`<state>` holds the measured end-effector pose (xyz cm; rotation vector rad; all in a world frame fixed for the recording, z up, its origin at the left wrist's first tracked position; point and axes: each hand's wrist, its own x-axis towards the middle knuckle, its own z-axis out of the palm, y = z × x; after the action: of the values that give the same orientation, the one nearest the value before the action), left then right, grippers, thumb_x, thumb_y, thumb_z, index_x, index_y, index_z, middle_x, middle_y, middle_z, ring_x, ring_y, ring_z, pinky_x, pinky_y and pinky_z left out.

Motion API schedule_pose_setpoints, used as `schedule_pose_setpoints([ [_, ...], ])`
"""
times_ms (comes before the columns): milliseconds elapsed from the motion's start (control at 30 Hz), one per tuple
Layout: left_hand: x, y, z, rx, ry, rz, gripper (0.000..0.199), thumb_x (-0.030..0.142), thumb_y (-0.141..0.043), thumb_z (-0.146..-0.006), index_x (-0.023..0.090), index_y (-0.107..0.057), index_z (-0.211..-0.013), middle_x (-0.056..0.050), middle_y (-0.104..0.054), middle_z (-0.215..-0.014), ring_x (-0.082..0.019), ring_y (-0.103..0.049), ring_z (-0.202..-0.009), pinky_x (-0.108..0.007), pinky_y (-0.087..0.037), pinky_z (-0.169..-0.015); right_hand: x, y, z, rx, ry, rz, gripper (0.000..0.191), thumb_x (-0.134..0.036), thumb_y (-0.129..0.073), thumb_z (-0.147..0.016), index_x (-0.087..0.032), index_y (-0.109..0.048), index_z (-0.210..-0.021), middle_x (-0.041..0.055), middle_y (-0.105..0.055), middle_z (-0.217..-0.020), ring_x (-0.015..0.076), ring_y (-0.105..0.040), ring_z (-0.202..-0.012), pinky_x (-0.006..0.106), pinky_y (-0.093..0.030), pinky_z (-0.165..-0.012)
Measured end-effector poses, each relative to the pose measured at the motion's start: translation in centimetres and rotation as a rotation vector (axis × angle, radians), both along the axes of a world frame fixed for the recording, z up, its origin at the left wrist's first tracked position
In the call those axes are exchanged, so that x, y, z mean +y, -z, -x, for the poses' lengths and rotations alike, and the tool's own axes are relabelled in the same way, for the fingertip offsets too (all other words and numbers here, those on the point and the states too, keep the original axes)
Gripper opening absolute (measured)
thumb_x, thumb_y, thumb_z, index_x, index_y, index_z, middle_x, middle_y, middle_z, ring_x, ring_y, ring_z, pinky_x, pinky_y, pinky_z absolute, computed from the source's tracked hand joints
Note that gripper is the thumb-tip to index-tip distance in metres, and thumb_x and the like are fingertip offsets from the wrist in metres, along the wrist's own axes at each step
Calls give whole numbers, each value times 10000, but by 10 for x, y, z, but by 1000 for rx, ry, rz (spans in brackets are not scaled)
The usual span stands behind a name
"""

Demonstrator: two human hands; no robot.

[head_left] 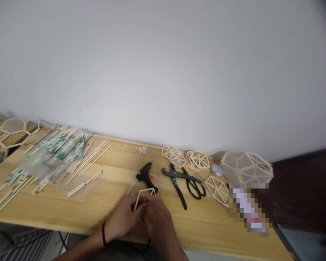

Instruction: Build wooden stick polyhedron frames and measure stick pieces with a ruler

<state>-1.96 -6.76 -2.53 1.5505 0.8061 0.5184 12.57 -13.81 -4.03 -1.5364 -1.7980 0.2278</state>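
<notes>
Near the table's front edge my left hand (125, 214) and my right hand (159, 216) meet around a small frame of thin wooden sticks (146, 190). Its angular top edge rises above the fingers, while its lower part is hidden by them. Both hands have their fingers closed on it. Just beyond, a black glue gun (145, 176) lies on the table, its handle end close to the frame. To the right of it are black pliers (176, 181) and black-handled scissors (195, 186), lying across each other.
Wrapped wooden sticks (59, 148) and loose sticks (93, 156) cover the wooden table's (103, 210) left part. Stick frames (174, 156), a single hexagonal frame (217, 190) and a larger polyhedral structure (246, 168) stand right, near the wall (157, 72). A blurred-out item (248, 210) lies at the right.
</notes>
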Motion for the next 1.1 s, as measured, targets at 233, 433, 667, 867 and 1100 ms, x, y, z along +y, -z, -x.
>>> schedule_pose_setpoints([
  [233, 0, -3, 7, 46, 19, 4, 332, 450, -579, -981, 184, -761, -1061, -86, -763, -1005, -241, -672, -921, -331, -494, -810, 0, -8, -4, 190, 26, 155, 298, -109, -550, -937, -246, -674, -1171, 57, -796, -1089, 218, -774, -970, 318, -625, -838],
  [433, -5, -10, 12, -45, 81, 40, 398, 515, -643, -955, 190, -734, -1165, -106, -741, -1134, -250, -671, -992, -347, -532, -884, -6, -15, -4, 436, 97, 195, 258, -203, -586, -965, -247, -734, -1171, 74, -796, -1149, 221, -758, -1072, 325, -606, -931],
  [667, -24, -21, 9, 57, 129, -284, 612, 434, -649, -964, 268, -535, -1542, -149, -556, -1533, -339, -543, -1370, -494, -487, -1131, -3, -27, 3, 1034, 136, 272, 398, -458, -505, -1055, -243, -705, -1322, 120, -737, -1341, 268, -701, -1250, 439, -563, -1068],
  [867, -29, -10, 4, 119, 112, -633, 623, 390, -563, -1014, 285, -405, -1608, -152, -545, -1512, -323, -563, -1358, -482, -547, -1057, 0, -30, -4, 1392, 19, 262, 371, -375, -565, -980, -273, -763, -1276, 111, -768, -1290, 324, -735, -1198, 513, -617, -974],
  [1100, -31, -5, 4, 210, 74, -846, 612, 423, -603, -976, 263, -469, -1552, -141, -639, -1388, -317, -632, -1277, -414, -601, -931, 1, -35, -11, 1280, -32, 299, 751, -581, -157, -1067, -191, -724, -1368, 165, -759, -1288, 339, -710, -1244, 583, -591, -1007],
])
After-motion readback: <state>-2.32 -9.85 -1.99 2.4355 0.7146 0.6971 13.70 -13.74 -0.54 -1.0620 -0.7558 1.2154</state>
